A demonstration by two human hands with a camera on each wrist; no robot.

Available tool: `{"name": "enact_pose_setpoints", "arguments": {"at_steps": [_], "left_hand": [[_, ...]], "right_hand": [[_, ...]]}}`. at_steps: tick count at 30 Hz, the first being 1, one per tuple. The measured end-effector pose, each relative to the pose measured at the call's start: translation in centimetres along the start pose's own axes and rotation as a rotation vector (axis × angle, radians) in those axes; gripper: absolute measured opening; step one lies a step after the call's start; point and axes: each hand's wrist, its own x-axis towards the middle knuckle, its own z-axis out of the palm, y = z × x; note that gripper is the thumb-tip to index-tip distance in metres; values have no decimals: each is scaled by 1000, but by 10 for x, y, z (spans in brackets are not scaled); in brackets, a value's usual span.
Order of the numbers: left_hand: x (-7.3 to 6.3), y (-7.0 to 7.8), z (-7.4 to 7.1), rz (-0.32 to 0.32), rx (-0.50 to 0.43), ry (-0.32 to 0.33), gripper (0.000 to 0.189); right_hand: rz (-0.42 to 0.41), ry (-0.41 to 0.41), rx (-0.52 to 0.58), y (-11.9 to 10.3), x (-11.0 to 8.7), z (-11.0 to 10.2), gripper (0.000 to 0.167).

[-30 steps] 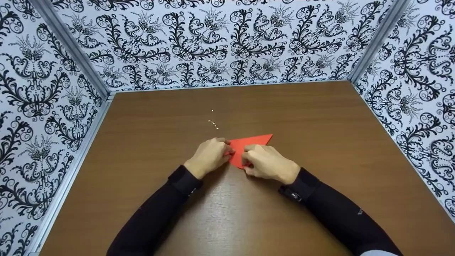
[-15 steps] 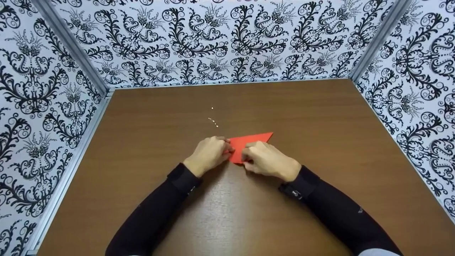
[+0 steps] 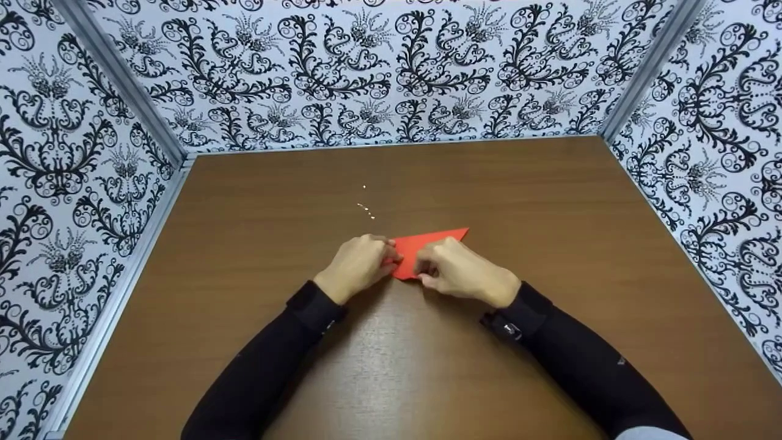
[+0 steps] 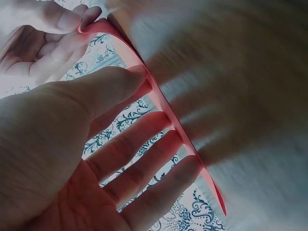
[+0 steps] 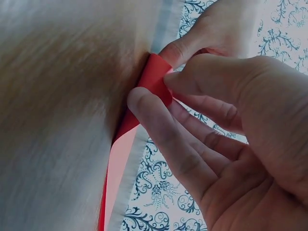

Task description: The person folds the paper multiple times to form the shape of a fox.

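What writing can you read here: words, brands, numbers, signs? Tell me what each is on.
No readable text.
Right sleeve: pale mark, too small to read.
Right wrist strap: light mark, too blurred to read.
Red paper: none on the visible surfaces.

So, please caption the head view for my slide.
On a brown table, left hand touches red paper, right hand pinches its near edge.

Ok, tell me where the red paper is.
In the head view, the red paper is near the middle of the wooden table, between the left hand and the right hand, with a pointed corner showing beyond the latter.
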Motion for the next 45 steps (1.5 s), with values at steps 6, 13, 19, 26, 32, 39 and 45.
{"name": "enact_pose_setpoints", "arguments": {"at_steps": [6, 13, 19, 26, 32, 39, 45], "left_hand": [[-1, 0, -1, 2, 2, -3, 10], [0, -2, 1, -13, -7, -18, 4], [1, -5, -1, -1, 2, -11, 3], [1, -11, -1, 6, -2, -1, 8], [1, -14, -2, 28, -3, -7, 3], [3, -19, -4, 9, -34, -24, 17], [5, -21, -5, -2, -62, -40, 21]], "right_hand": [[44, -17, 58, 1, 0, -4, 5], [83, -31, 82, 5, 0, -6, 10], [122, -22, 95, 9, 5, -7, 6], [140, 23, 70, 14, 12, -11, 6], [165, 76, 29, 20, 19, -12, 8], [213, 75, 21, 27, 33, -11, 5], [266, 38, -11, 38, 45, -8, 3]]}}
